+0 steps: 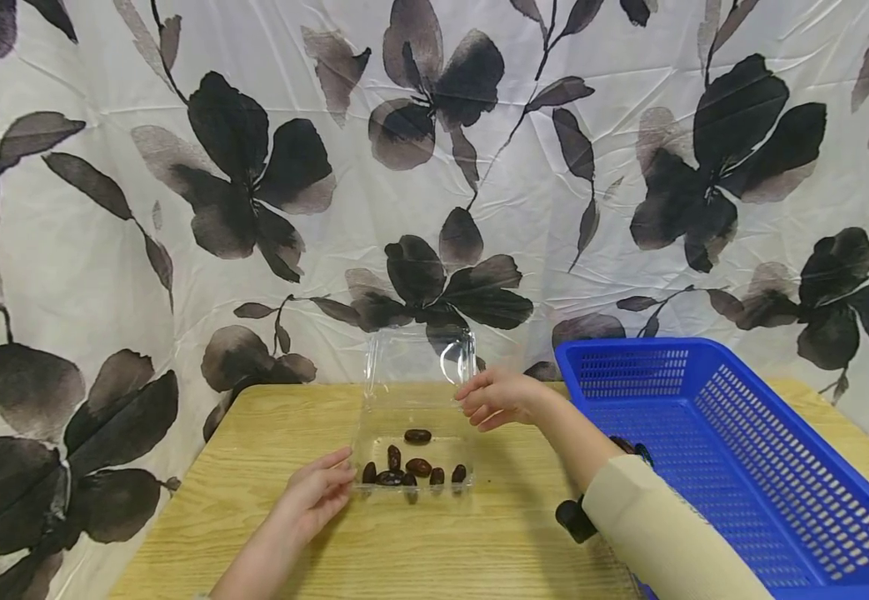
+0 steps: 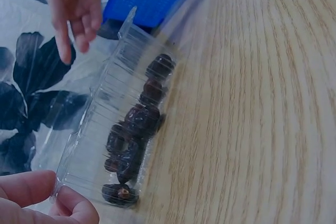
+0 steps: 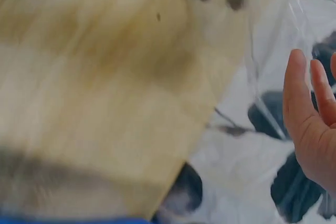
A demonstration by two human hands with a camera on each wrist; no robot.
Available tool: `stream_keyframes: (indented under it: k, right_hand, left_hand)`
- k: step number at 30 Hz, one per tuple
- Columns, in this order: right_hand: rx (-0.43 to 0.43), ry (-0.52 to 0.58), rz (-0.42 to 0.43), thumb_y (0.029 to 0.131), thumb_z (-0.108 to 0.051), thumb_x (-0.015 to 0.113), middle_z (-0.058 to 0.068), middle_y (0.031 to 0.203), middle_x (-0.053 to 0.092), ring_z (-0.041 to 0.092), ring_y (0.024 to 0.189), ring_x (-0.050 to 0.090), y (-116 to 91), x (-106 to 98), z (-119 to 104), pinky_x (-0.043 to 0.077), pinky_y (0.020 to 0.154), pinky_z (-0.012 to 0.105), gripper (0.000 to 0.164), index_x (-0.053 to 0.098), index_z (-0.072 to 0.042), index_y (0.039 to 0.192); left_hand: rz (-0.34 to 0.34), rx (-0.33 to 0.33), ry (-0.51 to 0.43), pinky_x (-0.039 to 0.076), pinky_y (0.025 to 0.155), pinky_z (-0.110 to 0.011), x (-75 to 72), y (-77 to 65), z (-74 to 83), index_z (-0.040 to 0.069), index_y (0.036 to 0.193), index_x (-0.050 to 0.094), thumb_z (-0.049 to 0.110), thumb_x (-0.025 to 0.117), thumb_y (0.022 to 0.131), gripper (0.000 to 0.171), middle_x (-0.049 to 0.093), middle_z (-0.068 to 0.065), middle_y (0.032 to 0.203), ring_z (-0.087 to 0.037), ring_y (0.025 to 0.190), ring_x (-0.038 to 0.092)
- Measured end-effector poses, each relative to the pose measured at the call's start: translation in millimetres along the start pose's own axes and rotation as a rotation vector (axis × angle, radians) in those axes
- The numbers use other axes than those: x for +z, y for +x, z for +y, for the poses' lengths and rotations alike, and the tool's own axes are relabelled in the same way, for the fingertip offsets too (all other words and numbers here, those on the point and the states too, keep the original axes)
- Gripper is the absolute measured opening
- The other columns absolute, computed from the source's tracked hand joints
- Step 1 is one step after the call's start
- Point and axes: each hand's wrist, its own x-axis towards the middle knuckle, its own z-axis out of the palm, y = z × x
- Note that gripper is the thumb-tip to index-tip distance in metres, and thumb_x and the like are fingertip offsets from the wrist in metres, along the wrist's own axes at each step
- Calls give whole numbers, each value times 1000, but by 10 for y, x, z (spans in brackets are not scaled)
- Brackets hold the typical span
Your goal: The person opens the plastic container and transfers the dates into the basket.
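Note:
A clear plastic hinged container [image 1: 365, 421] stands on the table with its lid [image 1: 407, 371] raised at the back. Several dark brown dates [image 1: 418, 467] lie in its base, most of them along the front side. My left hand [image 1: 316, 493] is at the container's left side; in the left wrist view its thumb and fingers pinch the rim [image 2: 62, 169]. Beside the right edge of the raised lid is my right hand [image 1: 505, 398], fingers extended and slightly bent, holding nothing. The right wrist view shows that hand [image 3: 315, 129] at the frame's edge.
A blue perforated basket [image 1: 629, 350] stands on the right of the wooden table [image 1: 269, 433], with some dark items partly hidden behind the right sleeve [image 1: 651, 508]. A black object [image 1: 575, 520] sits by that sleeve. Behind the table hangs a floral cloth [image 1: 344, 208].

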Motion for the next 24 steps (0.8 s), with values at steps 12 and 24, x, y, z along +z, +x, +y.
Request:
stream_keyframes:
  k: [12,24]
  right_hand:
    - [-119,-64,51,81,7,59,8,78,57,12,59,52,186,514,191,54,66,32,26,60,12,106]
    - [-324,-407,224,66,4,68,4,71,62,9,55,52,337,767,361,45,52,22,15,69,2,81]
  left_hand:
    - [-7,-15,-44,43,74,-18,-1,5,5,-9,142,24,-11,50,88,60,35,-15,125,-10,88,46]
    - [-5,-8,-54,43,72,-16,9,-6,4,-10,141,23,-13,48,88,59,34,-15,124,-10,87,45]
